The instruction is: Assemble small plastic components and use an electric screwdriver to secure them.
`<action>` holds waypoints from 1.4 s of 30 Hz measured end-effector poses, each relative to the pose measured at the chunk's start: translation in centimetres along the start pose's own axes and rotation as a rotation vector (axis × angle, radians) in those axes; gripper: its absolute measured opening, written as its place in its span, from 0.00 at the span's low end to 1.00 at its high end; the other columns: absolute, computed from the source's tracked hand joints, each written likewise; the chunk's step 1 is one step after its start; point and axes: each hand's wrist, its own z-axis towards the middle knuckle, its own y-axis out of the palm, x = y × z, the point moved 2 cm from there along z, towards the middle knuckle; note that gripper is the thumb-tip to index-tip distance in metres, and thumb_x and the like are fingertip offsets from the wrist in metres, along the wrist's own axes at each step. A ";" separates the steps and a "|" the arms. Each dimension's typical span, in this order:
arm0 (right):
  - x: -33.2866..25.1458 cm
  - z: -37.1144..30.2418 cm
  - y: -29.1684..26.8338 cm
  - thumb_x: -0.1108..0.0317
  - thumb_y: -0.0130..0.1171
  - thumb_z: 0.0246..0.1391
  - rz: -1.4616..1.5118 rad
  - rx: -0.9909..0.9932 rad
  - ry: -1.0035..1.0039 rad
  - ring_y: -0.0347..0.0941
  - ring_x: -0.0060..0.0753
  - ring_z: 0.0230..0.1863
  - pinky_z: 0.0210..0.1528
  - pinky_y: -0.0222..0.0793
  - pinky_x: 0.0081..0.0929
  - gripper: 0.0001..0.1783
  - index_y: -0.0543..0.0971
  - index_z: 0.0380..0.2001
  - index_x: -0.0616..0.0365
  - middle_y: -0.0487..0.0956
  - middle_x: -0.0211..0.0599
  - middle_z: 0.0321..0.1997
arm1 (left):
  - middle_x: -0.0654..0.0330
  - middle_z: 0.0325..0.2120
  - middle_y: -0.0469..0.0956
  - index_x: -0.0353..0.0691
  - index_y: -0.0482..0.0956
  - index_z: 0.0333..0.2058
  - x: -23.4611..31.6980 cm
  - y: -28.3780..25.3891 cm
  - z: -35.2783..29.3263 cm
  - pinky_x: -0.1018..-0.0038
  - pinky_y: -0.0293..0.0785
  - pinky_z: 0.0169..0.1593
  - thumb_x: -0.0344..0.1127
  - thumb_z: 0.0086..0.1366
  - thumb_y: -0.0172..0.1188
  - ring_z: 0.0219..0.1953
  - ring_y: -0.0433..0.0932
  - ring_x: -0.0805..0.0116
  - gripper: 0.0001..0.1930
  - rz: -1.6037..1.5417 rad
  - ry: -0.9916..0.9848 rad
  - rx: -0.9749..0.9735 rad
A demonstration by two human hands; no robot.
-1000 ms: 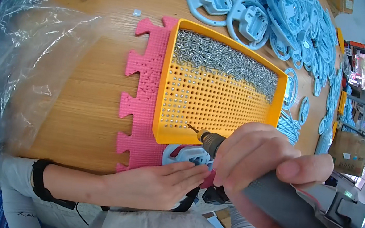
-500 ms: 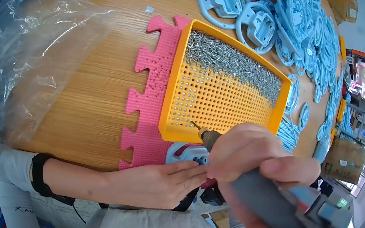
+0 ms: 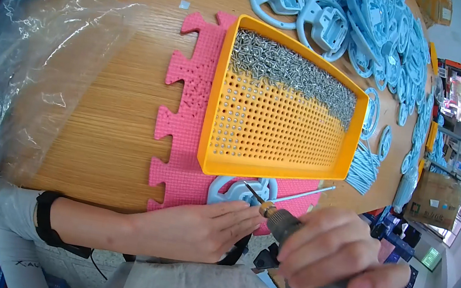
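Observation:
My right hand (image 3: pixel 334 251) is wrapped around a dark grey electric screwdriver (image 3: pixel 283 225) with a brass-coloured collar. Its thin dark bit points up and left, over a light-blue plastic part (image 3: pixel 224 191) on the near end of the mat. The fingers of my left hand (image 3: pixel 207 234) lie straight and together against the near side of this part, keeping hold of it; the thumb is hidden. Just beyond is a yellow tray (image 3: pixel 280 175) with rows of holes, some of them filled with screws. Loose silver screws (image 3: pixel 290 69) are heaped along its far side.
Under the tray lies a pink foam mat (image 3: pixel 182 142). A thin blue rod (image 3: pixel 313 191) rests on its near right. Clear plastic sheeting (image 3: pixel 44 66) covers the table's left. Many light-blue plastic parts (image 3: pixel 376 22) are piled at the far right, beside a bundle of blue rods (image 3: pixel 362 172).
The screwdriver's bit has moved from over the tray's near left holes down toward me, to the blue part. My left hand has stayed in place; the view shifted slightly.

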 end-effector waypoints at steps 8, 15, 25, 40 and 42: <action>2.5 -0.5 -0.7 0.37 0.54 0.52 -0.123 -0.017 -0.030 0.71 0.31 0.12 0.14 0.69 0.24 0.35 0.61 0.41 0.61 0.73 0.37 0.18 | 0.51 0.50 0.74 0.27 0.74 0.48 -0.1 -0.2 -0.1 0.70 0.62 0.61 0.34 0.54 0.49 0.56 0.70 0.63 0.23 -0.043 -0.039 0.036; 3.1 -0.6 -0.1 0.55 0.55 0.52 -0.077 -0.068 -0.055 0.70 0.34 0.14 0.14 0.68 0.27 0.24 0.60 0.38 0.64 0.72 0.43 0.19 | 0.50 0.48 0.75 0.27 0.74 0.47 0.0 0.0 -0.3 0.70 0.63 0.61 0.33 0.53 0.50 0.54 0.72 0.62 0.23 -0.092 -0.059 0.057; 3.8 -0.4 -0.3 0.37 0.57 0.49 -0.080 -0.124 -0.081 0.72 0.32 0.15 0.15 0.69 0.23 0.37 0.61 0.40 0.62 0.74 0.41 0.20 | 0.51 0.48 0.74 0.27 0.75 0.46 0.1 0.1 -0.3 0.69 0.63 0.61 0.33 0.52 0.50 0.54 0.72 0.61 0.23 -0.055 -0.076 0.084; 0.6 1.8 -0.3 0.63 0.53 0.54 0.064 -0.178 0.039 0.70 0.35 0.13 0.15 0.68 0.29 0.16 0.63 0.35 0.63 0.74 0.45 0.18 | 0.51 0.50 0.74 0.26 0.74 0.48 0.0 -0.1 -0.1 0.70 0.61 0.62 0.33 0.54 0.50 0.56 0.70 0.62 0.23 -0.056 -0.029 0.023; 0.2 1.7 -0.3 0.46 0.58 0.54 -0.018 -0.068 -0.045 0.73 0.29 0.13 0.15 0.69 0.24 0.28 0.62 0.38 0.60 0.76 0.38 0.17 | 0.50 0.51 0.73 0.26 0.74 0.48 0.1 0.2 -0.2 0.70 0.61 0.62 0.33 0.54 0.50 0.57 0.69 0.63 0.23 -0.043 -0.035 0.037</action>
